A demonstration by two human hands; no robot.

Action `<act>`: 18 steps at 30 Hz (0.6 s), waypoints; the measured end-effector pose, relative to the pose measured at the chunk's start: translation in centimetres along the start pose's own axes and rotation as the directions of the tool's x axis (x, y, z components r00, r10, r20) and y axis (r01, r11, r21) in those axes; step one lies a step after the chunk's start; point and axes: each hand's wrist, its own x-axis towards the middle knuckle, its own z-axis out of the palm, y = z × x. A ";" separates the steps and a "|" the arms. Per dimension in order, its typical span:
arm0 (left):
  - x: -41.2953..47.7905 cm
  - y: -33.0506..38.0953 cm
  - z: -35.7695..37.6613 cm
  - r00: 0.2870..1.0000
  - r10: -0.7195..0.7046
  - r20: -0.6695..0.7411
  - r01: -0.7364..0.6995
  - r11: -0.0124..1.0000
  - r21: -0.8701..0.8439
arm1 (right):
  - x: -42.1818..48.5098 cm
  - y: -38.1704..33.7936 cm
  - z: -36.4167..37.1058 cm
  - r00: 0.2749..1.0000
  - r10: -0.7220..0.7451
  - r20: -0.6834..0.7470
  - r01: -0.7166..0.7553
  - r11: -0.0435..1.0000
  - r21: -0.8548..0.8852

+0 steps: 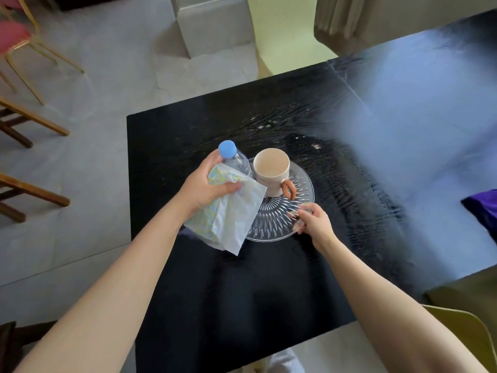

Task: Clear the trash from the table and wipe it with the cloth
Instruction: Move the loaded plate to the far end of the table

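Observation:
My left hand (205,188) grips two things together above the black table (242,286): a clear plastic bottle (238,162) with a blue cap, and a crumpled white wrapper (231,216) with a yellow and blue pattern. A clear cut-glass plate (279,222) lies on the table with a cream cup (271,170) standing on it; the cup has a brown handle. My right hand (313,222) pinches the plate's right rim. Small crumbs (295,137) and streaks lie on the table beyond the plate.
A purple cloth-like thing (481,208) lies at the table's right edge. Wooden chair legs (29,125) and a red chair (16,36) stand on the floor to the left. A yellow-green chair (462,335) sits at the lower right. Glare covers the table's right side.

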 end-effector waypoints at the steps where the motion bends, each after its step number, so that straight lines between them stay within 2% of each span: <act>1: -0.1 0.1 0.1 1.000 0.006 0.002 -0.006 1.000 0.000 | -0.1 0.0 -0.2 1.000 -0.010 0.002 0.010 1.000 0.014; 8: -0.3 3.6 1.6 0.994 0.110 0.016 -0.110 0.994 0.007 | -1.0 -1.1 -2.5 0.997 -0.082 -0.013 0.083 0.991 0.101; 18: 1.8 13.1 6.6 0.969 0.228 0.095 -0.227 0.974 -0.023 | -2.7 -8.0 -10.4 0.968 -0.168 -0.184 0.188 0.977 0.096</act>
